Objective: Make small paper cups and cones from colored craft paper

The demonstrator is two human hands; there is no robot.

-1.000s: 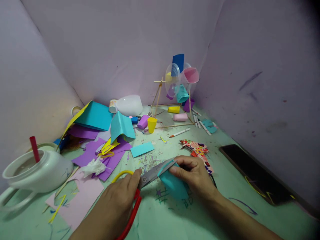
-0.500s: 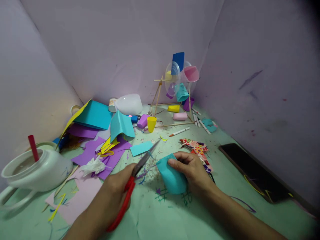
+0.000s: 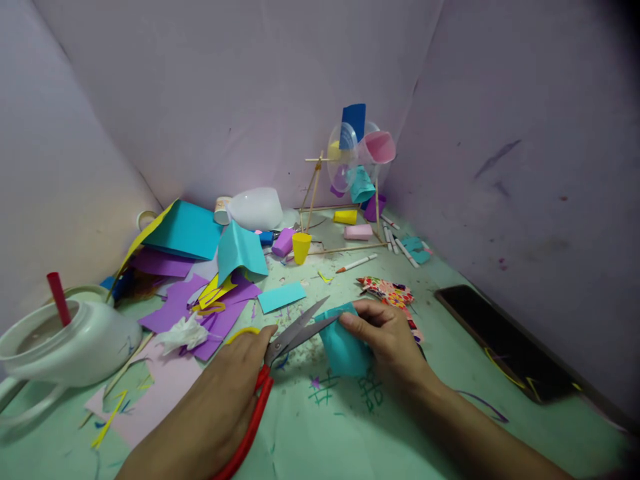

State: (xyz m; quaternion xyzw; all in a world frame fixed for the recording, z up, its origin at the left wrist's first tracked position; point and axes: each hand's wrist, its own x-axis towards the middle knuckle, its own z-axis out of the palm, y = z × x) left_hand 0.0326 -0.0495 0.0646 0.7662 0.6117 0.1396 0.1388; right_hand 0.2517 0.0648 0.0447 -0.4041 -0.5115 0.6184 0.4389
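Observation:
My left hand [image 3: 220, 393] is closed round the handles of a pair of scissors [image 3: 283, 347] with one red and one yellow handle. Their blades are spread, and the lower one reaches the top left edge of a turquoise piece of paper [image 3: 345, 353]. My right hand [image 3: 390, 340] pinches that paper at its upper edge between thumb and fingers. The paper is curved and held above the table. Whether the blade has cut into it, I cannot tell. A flat turquoise paper strip [image 3: 283, 297] lies just beyond the blades.
A stick frame [image 3: 314, 193] carrying clear discs and coloured paper cups stands at the back. Coloured paper sheets [image 3: 185, 230], scraps and a white pot [image 3: 85, 340] lie left. On the right are a phone [image 3: 505, 343], a patterned cloth [image 3: 390, 293] and several markers [image 3: 357, 263].
The scissors have opened, and their blades have swung right to the paper's top edge. The turquoise paper has turned slightly in my right hand. The camera view has shifted a little.

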